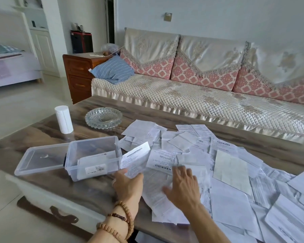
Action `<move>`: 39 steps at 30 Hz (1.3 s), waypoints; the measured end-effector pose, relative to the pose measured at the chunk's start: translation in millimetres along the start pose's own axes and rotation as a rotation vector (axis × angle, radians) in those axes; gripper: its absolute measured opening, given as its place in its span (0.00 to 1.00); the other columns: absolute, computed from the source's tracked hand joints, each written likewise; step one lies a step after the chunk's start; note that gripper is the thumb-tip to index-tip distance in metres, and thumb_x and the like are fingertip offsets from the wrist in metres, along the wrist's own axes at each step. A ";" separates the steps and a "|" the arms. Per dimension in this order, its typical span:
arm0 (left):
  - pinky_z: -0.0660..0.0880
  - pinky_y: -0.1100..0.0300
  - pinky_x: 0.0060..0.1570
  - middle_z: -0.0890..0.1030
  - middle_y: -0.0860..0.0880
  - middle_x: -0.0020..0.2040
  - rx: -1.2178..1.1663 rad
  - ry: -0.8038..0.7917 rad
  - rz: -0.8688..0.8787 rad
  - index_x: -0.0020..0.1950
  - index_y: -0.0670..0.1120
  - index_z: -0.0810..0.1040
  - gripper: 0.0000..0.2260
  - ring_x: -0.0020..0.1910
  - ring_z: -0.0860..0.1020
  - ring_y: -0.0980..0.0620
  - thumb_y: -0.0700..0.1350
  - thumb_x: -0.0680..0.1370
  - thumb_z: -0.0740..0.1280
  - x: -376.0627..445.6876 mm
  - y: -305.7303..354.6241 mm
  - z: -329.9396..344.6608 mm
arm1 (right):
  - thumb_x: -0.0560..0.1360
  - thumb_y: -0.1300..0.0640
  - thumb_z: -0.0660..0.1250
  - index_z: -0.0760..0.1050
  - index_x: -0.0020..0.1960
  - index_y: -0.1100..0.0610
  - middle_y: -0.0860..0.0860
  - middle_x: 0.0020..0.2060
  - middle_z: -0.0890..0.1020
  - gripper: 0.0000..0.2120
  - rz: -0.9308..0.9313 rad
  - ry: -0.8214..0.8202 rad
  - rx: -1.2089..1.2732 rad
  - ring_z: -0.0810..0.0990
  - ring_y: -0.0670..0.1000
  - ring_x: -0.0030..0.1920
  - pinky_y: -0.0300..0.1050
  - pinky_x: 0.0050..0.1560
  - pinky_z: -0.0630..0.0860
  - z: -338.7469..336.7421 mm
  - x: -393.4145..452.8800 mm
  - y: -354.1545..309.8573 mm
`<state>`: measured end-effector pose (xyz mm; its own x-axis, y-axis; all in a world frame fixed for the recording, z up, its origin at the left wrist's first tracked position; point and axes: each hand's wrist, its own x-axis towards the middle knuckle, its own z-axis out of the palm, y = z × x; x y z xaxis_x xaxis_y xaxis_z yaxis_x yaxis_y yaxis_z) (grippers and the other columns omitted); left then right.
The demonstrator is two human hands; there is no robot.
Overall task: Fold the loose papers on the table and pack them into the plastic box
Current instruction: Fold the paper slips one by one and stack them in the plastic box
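here, going from the left, a clear plastic lid (pixel 42 159) lies flat on the dark wooden table (pixel 88 190), touching the clear rectangular plastic box (pixel 93 157) beside it. the box is open and already has some folded white paper inside. behind them stand a white paper roll (pixel 64 119) and a round glass ashtray (pixel 103 117).

just right of the box, the left hand (pixel 129 185), with bead bracelets on the wrist, holds the lower edge of a printed white sheet (pixel 135 159) that stands up tilted; the thumb is on one side of it, and the fingers behind it are hidden. the right hand (pixel 182 185) is spread open with straight fingers and rests on the loose white papers (pixel 218 172), gripping nothing as far as i can see.

the pile runs from the middle of the table to the right edge, so most of the papers are on the right hand's side, while the box is to the left, nearer to the left hand. i judge that the raised sheet is the next to be folded, and most of the work is not yet done.
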<state>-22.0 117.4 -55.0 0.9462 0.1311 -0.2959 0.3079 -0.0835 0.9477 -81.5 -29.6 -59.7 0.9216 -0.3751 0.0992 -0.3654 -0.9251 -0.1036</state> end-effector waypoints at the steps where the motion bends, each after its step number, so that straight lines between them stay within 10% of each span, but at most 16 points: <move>1: 0.74 0.55 0.53 0.70 0.42 0.65 -0.015 0.019 -0.007 0.63 0.44 0.71 0.22 0.48 0.74 0.48 0.41 0.71 0.71 1.7 -0.6 3.1 | 0.75 0.46 0.62 0.56 0.75 0.57 0.54 0.71 0.64 0.33 -0.019 0.016 -0.043 0.63 0.57 0.70 0.49 0.67 0.64 1.4 12.1 2.0; 4: 0.74 0.55 0.49 0.72 0.42 0.65 0.024 -0.008 -0.029 0.66 0.43 0.70 0.25 0.51 0.76 0.47 0.41 0.70 0.71 1.8 2.6 6.2 | 0.77 0.58 0.57 0.55 0.76 0.60 0.56 0.73 0.65 0.28 -0.024 -0.026 -0.070 0.62 0.57 0.73 0.51 0.72 0.61 5.3 39.3 0.5; 11: 0.72 0.59 0.55 0.63 0.49 0.61 0.321 -0.235 0.140 0.58 0.54 0.69 0.19 0.55 0.72 0.50 0.38 0.73 0.69 3.9 4.6 14.9 | 0.79 0.58 0.57 0.77 0.48 0.55 0.59 0.49 0.81 0.10 0.126 -0.012 0.106 0.80 0.62 0.52 0.48 0.45 0.72 4.1 53.4 20.7; 15: 0.70 0.64 0.55 0.69 0.49 0.59 0.406 -0.242 0.336 0.56 0.52 0.73 0.20 0.58 0.72 0.52 0.31 0.71 0.65 12.3 9.0 6.7 | 0.76 0.61 0.61 0.69 0.35 0.57 0.53 0.34 0.77 0.10 -0.019 0.441 0.383 0.78 0.60 0.37 0.47 0.34 0.67 -0.9 38.5 19.1; 18: 0.71 0.66 0.46 0.69 0.50 0.60 0.366 -0.238 0.327 0.61 0.52 0.71 0.22 0.54 0.74 0.54 0.33 0.72 0.68 24.6 21.7 -9.5 | 0.76 0.60 0.61 0.79 0.44 0.55 0.49 0.43 0.83 0.08 -0.389 0.586 0.325 0.80 0.53 0.46 0.47 0.43 0.75 -3.1 18.7 9.0; 24: 0.75 0.48 0.61 0.76 0.47 0.62 0.153 -0.132 0.147 0.61 0.51 0.67 0.15 0.58 0.77 0.47 0.53 0.78 0.66 16.6 2.2 -37.2 | 0.67 0.64 0.68 0.80 0.47 0.53 0.47 0.43 0.84 0.11 -0.524 0.370 0.123 0.83 0.53 0.45 0.47 0.44 0.78 30.4 -19.4 -4.6; 27: 0.80 0.48 0.52 0.83 0.45 0.53 -0.059 -0.222 -0.111 0.59 0.46 0.74 0.30 0.51 0.82 0.45 0.69 0.70 0.66 7.3 -6.5 -36.4 | 0.67 0.59 0.65 0.79 0.52 0.50 0.45 0.50 0.83 0.14 -0.490 0.228 0.153 0.82 0.52 0.50 0.47 0.48 0.78 34.0 -34.6 -13.6; 30: 0.80 0.59 0.42 0.85 0.49 0.46 0.143 -0.289 0.021 0.55 0.44 0.80 0.11 0.45 0.83 0.49 0.46 0.75 0.72 6.7 -9.1 -28.8 | 0.67 0.48 0.60 0.72 0.68 0.50 0.46 0.67 0.75 0.30 -0.460 -0.024 0.287 0.72 0.50 0.68 0.49 0.67 0.70 23.6 -42.2 -19.7; 34: 0.75 0.66 0.38 0.82 0.54 0.50 0.343 -0.270 0.144 0.55 0.48 0.78 0.09 0.47 0.79 0.53 0.37 0.78 0.64 10.0 -1.7 -26.7 | 0.67 0.30 0.54 0.46 0.79 0.52 0.47 0.78 0.48 0.48 -0.154 -0.171 0.152 0.43 0.54 0.79 0.57 0.77 0.44 4.2 -38.8 -9.3; 39: 0.71 0.68 0.41 0.79 0.56 0.52 0.436 -0.318 0.273 0.59 0.51 0.75 0.14 0.49 0.77 0.55 0.36 0.78 0.63 16.2 12.4 -49.1 | 0.69 0.43 0.59 0.61 0.72 0.54 0.53 0.67 0.69 0.33 0.100 -0.185 0.051 0.67 0.57 0.66 0.55 0.63 0.68 2.8 -24.7 3.3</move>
<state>-7.8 167.1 -42.2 0.9595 -0.2479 -0.1338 -0.0011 -0.4782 0.8783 -105.1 -23.2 -65.3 0.8913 -0.4430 -0.0968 -0.4531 -0.8780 -0.1540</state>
